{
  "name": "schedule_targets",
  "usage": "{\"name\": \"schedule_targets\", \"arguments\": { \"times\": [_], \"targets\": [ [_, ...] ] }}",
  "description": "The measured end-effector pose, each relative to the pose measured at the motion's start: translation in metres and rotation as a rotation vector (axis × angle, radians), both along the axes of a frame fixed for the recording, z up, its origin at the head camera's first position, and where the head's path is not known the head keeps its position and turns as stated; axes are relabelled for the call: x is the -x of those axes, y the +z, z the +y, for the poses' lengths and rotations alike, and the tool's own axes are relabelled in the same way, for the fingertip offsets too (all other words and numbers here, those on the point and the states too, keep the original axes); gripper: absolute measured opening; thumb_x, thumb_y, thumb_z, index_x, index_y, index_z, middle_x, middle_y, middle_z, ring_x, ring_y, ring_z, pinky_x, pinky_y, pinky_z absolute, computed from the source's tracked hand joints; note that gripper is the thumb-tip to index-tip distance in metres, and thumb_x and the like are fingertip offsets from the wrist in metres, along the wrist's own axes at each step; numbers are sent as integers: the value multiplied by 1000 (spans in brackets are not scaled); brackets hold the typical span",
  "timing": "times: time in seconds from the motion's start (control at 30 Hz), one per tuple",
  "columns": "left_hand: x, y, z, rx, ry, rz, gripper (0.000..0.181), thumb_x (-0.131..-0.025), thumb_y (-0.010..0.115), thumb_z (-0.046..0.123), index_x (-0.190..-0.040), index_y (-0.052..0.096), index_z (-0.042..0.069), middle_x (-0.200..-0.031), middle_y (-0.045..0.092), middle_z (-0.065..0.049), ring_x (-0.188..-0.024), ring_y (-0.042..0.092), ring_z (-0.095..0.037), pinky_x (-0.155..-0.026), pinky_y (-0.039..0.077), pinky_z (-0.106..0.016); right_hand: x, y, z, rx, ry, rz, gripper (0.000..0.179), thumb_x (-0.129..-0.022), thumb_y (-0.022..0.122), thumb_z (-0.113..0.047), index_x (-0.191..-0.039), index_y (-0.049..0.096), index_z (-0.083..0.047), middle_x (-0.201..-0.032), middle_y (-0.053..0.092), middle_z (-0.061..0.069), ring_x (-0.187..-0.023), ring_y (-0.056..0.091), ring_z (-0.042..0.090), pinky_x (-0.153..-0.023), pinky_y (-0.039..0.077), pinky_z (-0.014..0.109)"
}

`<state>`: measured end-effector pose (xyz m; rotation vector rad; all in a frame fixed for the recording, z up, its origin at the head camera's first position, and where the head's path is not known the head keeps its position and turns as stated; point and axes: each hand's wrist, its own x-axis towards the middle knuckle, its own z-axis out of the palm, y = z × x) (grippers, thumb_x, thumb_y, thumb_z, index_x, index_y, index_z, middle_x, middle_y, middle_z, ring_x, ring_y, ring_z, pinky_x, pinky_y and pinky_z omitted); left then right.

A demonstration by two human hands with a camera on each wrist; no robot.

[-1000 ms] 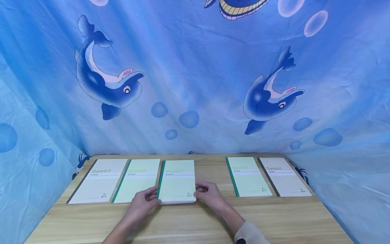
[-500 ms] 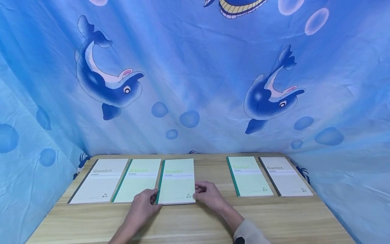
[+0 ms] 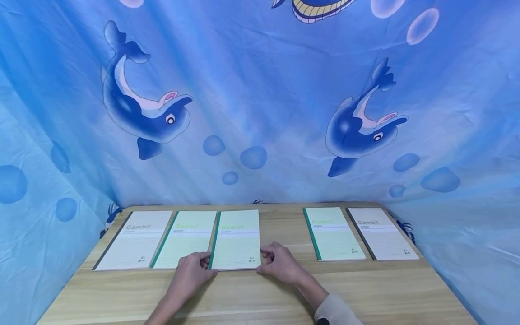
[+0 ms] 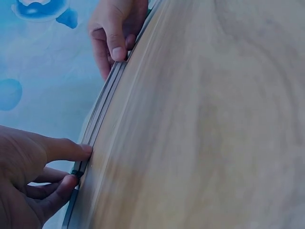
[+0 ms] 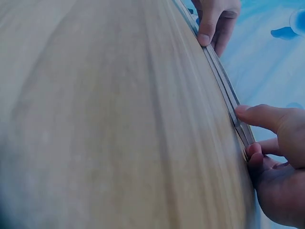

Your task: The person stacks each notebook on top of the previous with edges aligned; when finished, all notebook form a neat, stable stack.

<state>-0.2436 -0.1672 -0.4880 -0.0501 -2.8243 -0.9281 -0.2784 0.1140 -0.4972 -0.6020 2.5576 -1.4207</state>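
A green-spined notebook (image 3: 236,239) lies left of the middle of the table, stacked on at least one more; in the left wrist view the layered near edges (image 4: 101,107) show. My left hand (image 3: 188,276) holds the stack's near left corner, thumb on the front edge and fingers curled at the spine. At the near right corner my right hand (image 3: 281,265) holds the stack likewise, its thumb (image 5: 257,114) against the edge and fingers bent beside it. Left of the stack, close by, is another green-spined notebook (image 3: 187,237).
A black-spined notebook (image 3: 136,241) lies at the far left. On the right are a green-spined notebook (image 3: 334,234) and a black-spined notebook (image 3: 382,234). The wooden table (image 3: 252,300) ends at a blue dolphin-print curtain (image 3: 260,104) behind.
The top notebook has settled level over the one beneath, which earlier showed below its near edge. My right thumb has slid down to the near corner; my left hand has shifted slightly.
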Motion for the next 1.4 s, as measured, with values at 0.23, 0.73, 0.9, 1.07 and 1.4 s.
{"name": "schedule_targets", "arguments": {
  "times": [0.23,0.73,0.9,1.07,1.4],
  "targets": [
    [2,-3,-1,-53,10,-23,54,-67,93,11,-116,75,-4,-77,68,6,-72,57,-7,-70,51,-25,1,-3,0,-14,-20,17,67,-79,87,-12,-139,61,3,-93,57,7,-79,53,10,-63,45,16],
    [3,0,-3,-91,-12,-39,56,-67,94,11,-118,75,-3,-82,66,3,-75,56,-9,-67,48,-20,3,-5,2,-44,-24,39,68,-79,87,-11,-140,60,4,-95,58,7,-76,53,7,-62,46,16],
    [4,-2,-7,8,-6,12,56,-66,96,25,-115,78,4,-96,65,-5,-88,57,-19,-77,49,-33,4,-6,2,-53,-28,37,69,-78,88,-12,-139,61,4,-95,57,5,-76,53,7,-62,46,16],
    [8,-11,-18,67,-4,43,58,-67,95,43,-115,80,16,-135,65,-11,-133,49,-40,-107,35,-61,5,-6,1,-61,-26,34,69,-78,88,-12,-139,61,4,-96,57,4,-77,54,7,-64,47,16],
    [13,-20,-27,-156,-58,-60,63,-69,94,41,-121,76,9,-153,57,-11,-157,23,-44,-125,16,-70,7,-7,1,-59,-17,21,67,-80,87,-12,-140,60,5,-99,57,4,-80,54,8,-65,48,16]
  ]
}}
